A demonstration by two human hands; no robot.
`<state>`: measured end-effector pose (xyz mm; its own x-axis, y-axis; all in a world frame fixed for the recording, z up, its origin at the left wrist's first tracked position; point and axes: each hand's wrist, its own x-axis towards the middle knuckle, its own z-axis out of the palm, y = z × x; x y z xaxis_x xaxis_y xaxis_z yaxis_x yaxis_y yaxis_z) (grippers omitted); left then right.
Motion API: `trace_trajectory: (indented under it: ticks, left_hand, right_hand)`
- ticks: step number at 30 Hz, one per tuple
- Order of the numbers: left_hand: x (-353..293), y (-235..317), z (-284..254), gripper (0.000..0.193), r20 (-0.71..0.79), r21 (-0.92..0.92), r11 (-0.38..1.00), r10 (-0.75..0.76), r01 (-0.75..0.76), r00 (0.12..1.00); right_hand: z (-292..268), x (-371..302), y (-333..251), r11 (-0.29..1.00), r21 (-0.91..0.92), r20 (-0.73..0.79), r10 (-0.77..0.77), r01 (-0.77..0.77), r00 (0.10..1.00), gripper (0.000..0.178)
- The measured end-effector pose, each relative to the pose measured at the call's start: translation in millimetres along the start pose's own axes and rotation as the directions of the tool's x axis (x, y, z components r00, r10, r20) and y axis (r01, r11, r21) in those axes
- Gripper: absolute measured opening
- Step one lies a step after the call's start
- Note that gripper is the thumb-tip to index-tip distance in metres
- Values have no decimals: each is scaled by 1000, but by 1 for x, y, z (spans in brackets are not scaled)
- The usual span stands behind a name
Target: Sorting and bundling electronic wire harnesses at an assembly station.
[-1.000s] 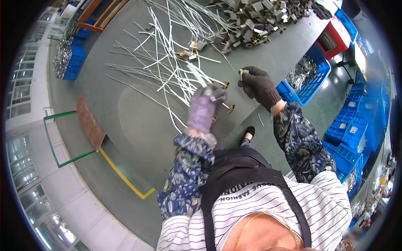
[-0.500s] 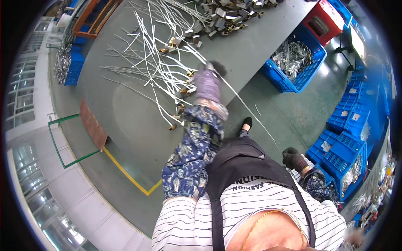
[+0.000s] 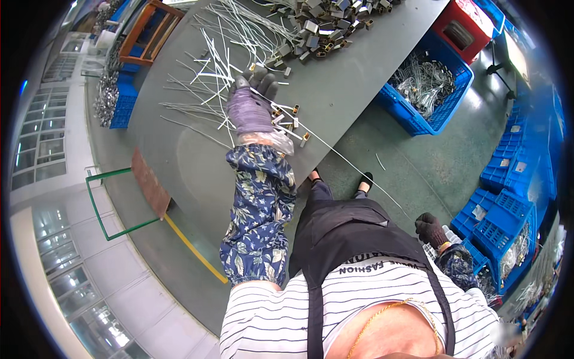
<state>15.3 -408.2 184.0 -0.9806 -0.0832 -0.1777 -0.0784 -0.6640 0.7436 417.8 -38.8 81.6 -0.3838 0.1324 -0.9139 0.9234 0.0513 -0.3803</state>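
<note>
My left hand (image 3: 251,103), in a purple and grey glove, lies flat with fingers spread on a loose pile of white rods (image 3: 203,66) on the grey table (image 3: 197,167). Small brass-tipped pieces (image 3: 288,116) lie just right of it. One long white rod (image 3: 353,164) runs from under that hand off the table's edge, down to my right hand (image 3: 431,230). My right hand, in a dark glove, hangs low at my side with fingers curled around the rod's end.
A heap of small metal blocks (image 3: 323,24) sits at the table's far end. A blue crate of wire parts (image 3: 424,90) and a red crate (image 3: 460,27) stand on the floor to the right. Stacked blue crates (image 3: 502,221) line the right side. A brown board (image 3: 149,182) leans at the table's left.
My right hand has left the table and dropped to my right side, with the long rod trailing to it. My left hand has reached further out over the rods.
</note>
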Motion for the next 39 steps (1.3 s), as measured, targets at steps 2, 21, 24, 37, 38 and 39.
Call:
trace_trajectory:
  ticks: [2, 21, 24, 37, 38, 39]
  left_hand:
    - [-7, -12, -4, 28, 132, -160, 987, -1, 23, 991]
    - [-104, -3, -29, 20, -35, 454, 878, -152, 152, 988]
    - [-89, -1, -50, 18, -106, 625, 760, -145, 180, 984]
    - [43, 27, -58, 33, -132, 991, 19, 44, 131, 990]
    - [61, 11, -43, 32, -167, 970, -189, -50, 155, 985]
    - [78, -4, -30, 31, -130, 929, -359, -95, 88, 987]
  right_hand:
    - [-2, 4, 4, 999, -33, -13, -15, 15, 1000, 20]
    - [97, -2, -195, 960, 177, 270, -258, 216, 928, 20]
    - [144, 0, -242, 900, 104, 265, -434, 422, 861, 28]
    - [221, 79, -400, 364, -423, 78, -898, 830, 434, 40]
    - [221, 91, -417, 308, -521, 27, -926, 796, 376, 38]
    - [223, 101, -431, 227, -603, -25, -964, 765, 266, 36]
